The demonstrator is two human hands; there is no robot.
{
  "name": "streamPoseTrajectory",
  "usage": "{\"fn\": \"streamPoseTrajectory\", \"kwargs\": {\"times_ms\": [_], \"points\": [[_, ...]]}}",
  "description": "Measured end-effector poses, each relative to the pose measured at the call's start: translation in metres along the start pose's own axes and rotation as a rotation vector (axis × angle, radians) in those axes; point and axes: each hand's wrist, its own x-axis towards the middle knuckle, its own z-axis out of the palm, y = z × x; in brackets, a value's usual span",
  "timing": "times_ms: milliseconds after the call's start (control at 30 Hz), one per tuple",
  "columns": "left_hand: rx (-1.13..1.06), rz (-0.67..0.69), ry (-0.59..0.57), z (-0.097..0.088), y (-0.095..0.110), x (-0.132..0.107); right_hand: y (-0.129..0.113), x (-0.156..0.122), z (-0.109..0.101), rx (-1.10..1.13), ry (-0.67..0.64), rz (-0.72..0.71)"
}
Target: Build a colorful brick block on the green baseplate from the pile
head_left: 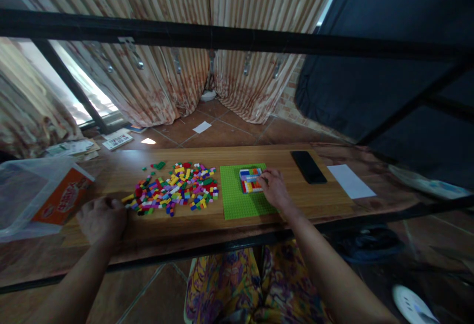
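My right hand (274, 189) is closed in a pinch at the right side of a small built-up block of toy bricks (251, 181). Its fingertips cover that side, and whatever they hold is too small to make out. The brick block has blue, white, red, orange and yellow rows and sits on a green studded baseplate (237, 207). On the left, my left hand (101, 219) rests on the wooden board with its fingers loosely bent and apart. A yellow brick (128, 198) lies just beside it, at the edge of a wide pile of loose colored bricks (177, 185).
A clear plastic box (25, 181) with an orange label stands at the far left. Right of the baseplate lie a black phone (308, 167) and a white sheet of paper (351, 181). A dark metal bar (237, 37) crosses beyond the wooden board (200, 222).
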Motion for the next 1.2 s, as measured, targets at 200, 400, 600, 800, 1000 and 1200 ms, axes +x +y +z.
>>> {"fn": "streamPoseTrajectory", "kwargs": {"times_ms": [200, 400, 600, 800, 1000, 1200], "points": [[0.015, -0.007, -0.025, -0.004, 0.003, -0.002, 0.001, 0.003, -0.003, -0.008, -0.061, -0.058], [0.017, -0.017, -0.019, -0.004, 0.004, -0.002, 0.001, 0.003, -0.005, 0.025, -0.027, -0.014], [-0.027, -0.029, 0.001, 0.0, 0.002, -0.001, -0.001, 0.004, -0.002, 0.133, 0.091, 0.085], [-0.033, -0.031, -0.003, -0.001, 0.003, -0.001, -0.004, 0.004, 0.004, 0.199, 0.145, 0.207], [-0.031, -0.039, -0.02, -0.004, 0.005, -0.002, 0.007, -0.004, 0.004, 0.346, 0.225, 0.323], [-0.025, -0.044, -0.028, -0.007, 0.007, -0.003, 0.01, -0.01, 0.01, 0.411, 0.171, 0.351]]}}
